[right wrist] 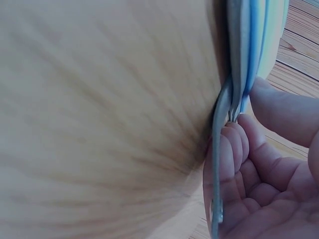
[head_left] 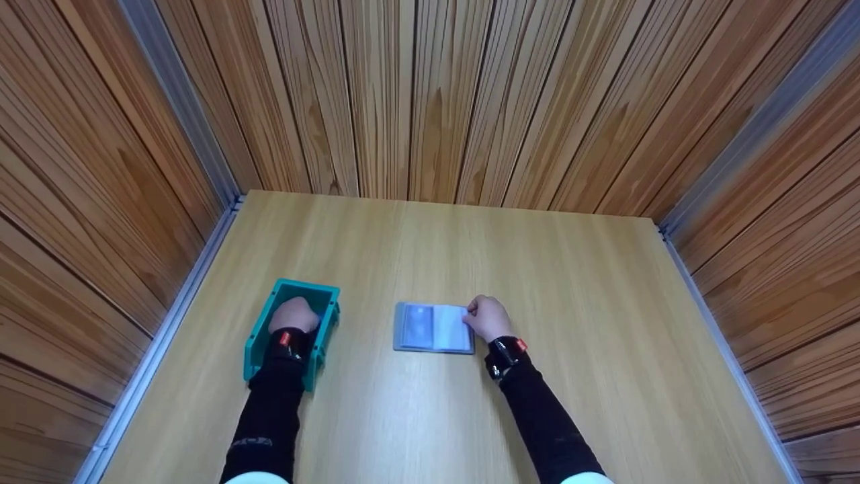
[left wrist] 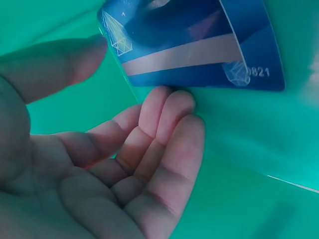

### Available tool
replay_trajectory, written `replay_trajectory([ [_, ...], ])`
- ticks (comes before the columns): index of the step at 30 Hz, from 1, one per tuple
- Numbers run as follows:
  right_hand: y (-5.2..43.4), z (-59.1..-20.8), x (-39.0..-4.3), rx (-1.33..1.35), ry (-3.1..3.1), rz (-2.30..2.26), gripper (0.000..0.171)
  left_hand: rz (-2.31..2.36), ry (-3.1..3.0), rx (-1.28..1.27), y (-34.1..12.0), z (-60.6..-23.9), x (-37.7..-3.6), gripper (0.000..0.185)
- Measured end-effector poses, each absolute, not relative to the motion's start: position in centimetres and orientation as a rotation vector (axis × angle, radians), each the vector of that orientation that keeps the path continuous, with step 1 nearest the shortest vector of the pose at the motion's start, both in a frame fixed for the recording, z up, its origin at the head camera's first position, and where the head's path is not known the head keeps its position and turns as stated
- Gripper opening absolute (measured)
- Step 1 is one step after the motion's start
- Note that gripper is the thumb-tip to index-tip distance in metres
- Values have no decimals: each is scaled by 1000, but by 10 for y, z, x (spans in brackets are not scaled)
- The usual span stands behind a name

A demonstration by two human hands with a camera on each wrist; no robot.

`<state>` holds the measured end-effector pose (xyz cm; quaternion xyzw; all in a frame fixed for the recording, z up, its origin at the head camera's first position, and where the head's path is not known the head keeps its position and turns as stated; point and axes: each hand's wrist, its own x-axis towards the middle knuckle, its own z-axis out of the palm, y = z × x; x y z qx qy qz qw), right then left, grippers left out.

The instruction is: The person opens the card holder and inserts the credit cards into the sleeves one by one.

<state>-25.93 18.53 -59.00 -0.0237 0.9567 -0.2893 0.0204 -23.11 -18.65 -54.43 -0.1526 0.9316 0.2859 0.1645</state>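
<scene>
Left hand (left wrist: pixel 99 164) inside teal bin (head_left: pixel 259 336), lower left of frame, fingers relaxed, fingertips touching blue card (left wrist: pixel 194 45), not gripping. Right hand (head_left: pixel 488 318) pinched card holder (head_left: pixel 433 328) right edge; holder long axis left-right, frame centre.

Both arms are extended forward in black sleeves, each with a dark band bearing a red mark strapped at the wrist. The left hand (head_left: pixel 293 314) is held palm-up with its fingers (left wrist: pixel 164 112) loosely curled and close together, the thumb raised apart above them. The right hand (head_left: pixel 489 317) is turned inward toward the left, its fingers (right wrist: pixel 238 139) bent and its thumb pressed toward them in a pinch.
</scene>
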Motion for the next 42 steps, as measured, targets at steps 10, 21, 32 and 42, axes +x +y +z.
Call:
replay_trajectory([
  [10, 184, -589, -259, -56, 2961, -912, 16, 790, 2695, -401, -190, -549, -236, 10],
  [21, 186, -590, -258, -130, 3021, -895, 16, 831, 2714, -395, -192, -547, -232, 21],
  [32, 186, -591, -259, -108, 3006, -913, 16, 867, 2645, -511, -191, -543, -234, 10],
  [42, 186, -592, -259, -111, 3007, -916, 16, 823, 2717, -474, -191, -543, -236, 15],
])
